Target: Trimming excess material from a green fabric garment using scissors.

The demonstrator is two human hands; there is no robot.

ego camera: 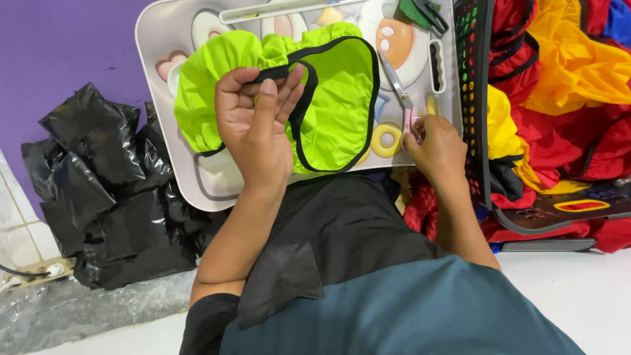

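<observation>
Neon-green elastic cover [328, 98] lies mid-tray [158, 39]; my left hand [256, 125] pinches its black binding [273, 73] — trimming, I judge. My right hand [434, 148] closes on the scissors [402, 98] at the tray's right edge — lift them next.

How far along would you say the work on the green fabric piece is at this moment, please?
Black trim already runs around the edge of the lime-green fabric piece on the lap tray. In hand: the left hand pinches the trim at the top, while the right hand grips the scissors lying on the tray. No cut is being made yet. A basket of red and yellow fabric waits alongside.
</observation>
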